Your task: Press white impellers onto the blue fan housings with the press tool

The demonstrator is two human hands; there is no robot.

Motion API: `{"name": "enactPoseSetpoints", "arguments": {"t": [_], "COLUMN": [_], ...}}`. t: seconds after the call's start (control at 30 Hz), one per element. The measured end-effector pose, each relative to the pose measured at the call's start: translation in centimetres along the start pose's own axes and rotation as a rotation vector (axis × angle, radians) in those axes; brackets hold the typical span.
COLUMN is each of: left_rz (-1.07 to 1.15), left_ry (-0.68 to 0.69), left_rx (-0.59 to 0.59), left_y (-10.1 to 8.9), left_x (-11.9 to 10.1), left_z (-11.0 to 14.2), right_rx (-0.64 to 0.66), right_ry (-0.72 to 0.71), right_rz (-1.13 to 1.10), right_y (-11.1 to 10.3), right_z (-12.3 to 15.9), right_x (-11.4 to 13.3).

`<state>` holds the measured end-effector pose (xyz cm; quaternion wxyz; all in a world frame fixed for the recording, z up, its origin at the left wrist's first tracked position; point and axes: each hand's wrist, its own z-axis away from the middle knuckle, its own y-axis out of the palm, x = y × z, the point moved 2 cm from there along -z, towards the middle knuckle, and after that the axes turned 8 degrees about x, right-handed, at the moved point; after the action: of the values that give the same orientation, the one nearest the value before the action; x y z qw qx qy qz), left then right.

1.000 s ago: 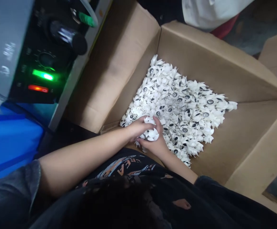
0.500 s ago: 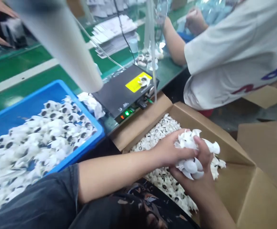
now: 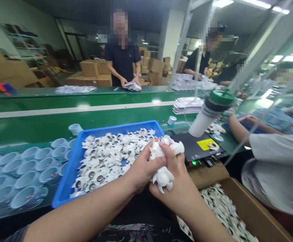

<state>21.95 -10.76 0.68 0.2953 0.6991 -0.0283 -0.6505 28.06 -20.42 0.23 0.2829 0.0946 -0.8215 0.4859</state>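
Observation:
Between my two hands I clasp a bunch of small white plastic impellers (image 3: 163, 176) with curved blades. My left hand (image 3: 146, 164) presses on the bunch from the left, fingers partly hidden behind it. My right hand (image 3: 173, 168) closes round it from the right, thumb on top. Both are over the near right edge of a blue tray (image 3: 60, 188), which holds many similar white impellers (image 3: 103, 154) with dark round centres. Down to the right, a cardboard box (image 3: 249, 205) contains more of these white parts (image 3: 222, 205).
Rows of light-blue plastic cups (image 3: 27, 183) stand left of the tray. A black control box (image 3: 184, 143) with a green light and a white cylinder with a green cap (image 3: 202, 122) are to the right. A co-worker in a pale shirt (image 3: 275, 168) sits close by; others stand across the green conveyor (image 3: 126, 112).
My hands have carried the bunch of impellers from above the cardboard box leftward to the blue tray. The camera view has turned left and up.

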Motion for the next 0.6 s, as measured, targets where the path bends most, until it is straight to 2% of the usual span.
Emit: {"name": "enactPoseSetpoints", "arguments": {"t": [0.07,0.17,0.23,0.3,0.37,0.43,0.53,0.6], "left_rz": [-0.081,-0.326,-0.467,-0.546,-0.606,-0.721,-0.982,-1.065], "left_ry": [0.019,-0.054,-0.119,-0.173,-0.236,-0.299,-0.314,-0.275], "left_rx": [-0.121,-0.266,-0.341,-0.369,-0.333,-0.193,0.029,0.004], "left_y": [-3.6,-8.8,-11.7,-13.8,-15.1,-15.9,-17.5,-19.7], "left_x": [-1.6,-2.7,-2.8,-3.0,-3.5,-4.4,-6.5,-8.3], "left_z": [0.5,0.4,0.4,1.0,2.2,3.6,4.8,4.2], "right_rx": [0.183,0.464,0.600,0.713,0.776,0.798,0.756,0.708], "right_ry": [0.011,0.095,0.158,0.230,0.272,0.289,0.270,0.249], "right_rz": [-0.082,-0.121,-0.102,-0.057,-0.008,0.026,0.032,-0.024], "right_y": [2.7,6.5,8.3,9.0,8.8,7.9,6.6,6.2], "right_z": [-3.7,-8.1,-9.6,-10.0,-9.5,-8.5,-6.9,-5.9], "right_x": [1.4,2.1,1.5,0.3,-1.0,-2.2,-3.4,-3.8]}}
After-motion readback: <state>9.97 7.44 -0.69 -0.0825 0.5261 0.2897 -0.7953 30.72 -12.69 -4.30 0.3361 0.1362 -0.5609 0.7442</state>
